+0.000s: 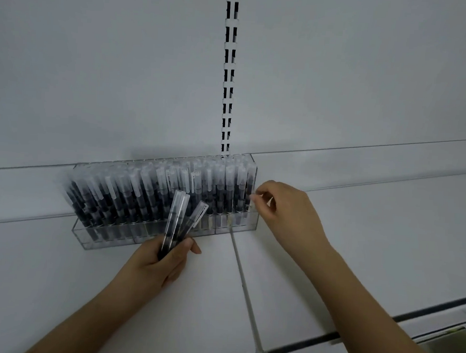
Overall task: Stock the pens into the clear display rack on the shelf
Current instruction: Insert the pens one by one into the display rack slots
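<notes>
Looking down through the head camera, the one view on offer, the clear display rack sits on the white shelf against the back panel, just below the slotted upright. It is packed nearly end to end with pens standing tilted in rows, frosted caps up and dark barrels down. The left hand grips a small bundle of spare pens by their lower ends, caps fanned upward in front of the rack, probably so single pens can be drawn off one at a time while the supply stays close to the slots. The right hand is at the rack's right end, its fingertips pinched together against the last column of pens; something pale shows between them, most likely the cap of a pen being seated, though it is too small to be sure. Working at that end makes sense, since the few open slots appear to be there. The pens look slim and uniform, with translucent caps and clear sleeves over black cores, so they should slide easily but could tip against neighbours. A thin white divider strip runs forward across the shelf from under the rack.
</notes>
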A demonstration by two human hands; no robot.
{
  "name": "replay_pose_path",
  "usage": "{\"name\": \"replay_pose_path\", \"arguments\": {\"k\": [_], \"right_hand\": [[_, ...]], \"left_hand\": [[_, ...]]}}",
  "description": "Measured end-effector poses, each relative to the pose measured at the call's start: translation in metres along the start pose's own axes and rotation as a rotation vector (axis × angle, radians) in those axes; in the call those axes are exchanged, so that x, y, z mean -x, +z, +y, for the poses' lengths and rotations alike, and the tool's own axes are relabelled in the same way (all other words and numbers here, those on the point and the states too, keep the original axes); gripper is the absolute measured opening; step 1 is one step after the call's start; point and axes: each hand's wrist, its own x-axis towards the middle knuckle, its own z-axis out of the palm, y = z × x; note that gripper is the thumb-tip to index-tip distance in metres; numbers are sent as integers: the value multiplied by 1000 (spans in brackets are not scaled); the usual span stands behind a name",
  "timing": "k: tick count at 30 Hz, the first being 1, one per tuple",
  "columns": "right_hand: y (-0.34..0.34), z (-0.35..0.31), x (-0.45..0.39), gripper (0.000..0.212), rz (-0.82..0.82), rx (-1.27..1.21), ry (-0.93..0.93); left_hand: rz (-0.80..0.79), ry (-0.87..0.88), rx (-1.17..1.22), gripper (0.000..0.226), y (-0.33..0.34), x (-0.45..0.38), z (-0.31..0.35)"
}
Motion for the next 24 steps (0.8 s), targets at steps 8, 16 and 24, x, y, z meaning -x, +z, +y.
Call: {"name": "replay_pose_path", "arguments": {"k": [8, 16, 24], "right_hand": [[15, -59, 40, 19, -132, -584, 114], [19, -62, 38, 24, -103, -903, 234], [-35, -25, 10, 23, 435, -716, 218]], "left_hand": [[-14, 33, -50, 23, 1, 1, 0], [-26, 38, -107, 21, 5, 6, -3], [-56, 59, -108, 26, 3, 5, -5]]}}
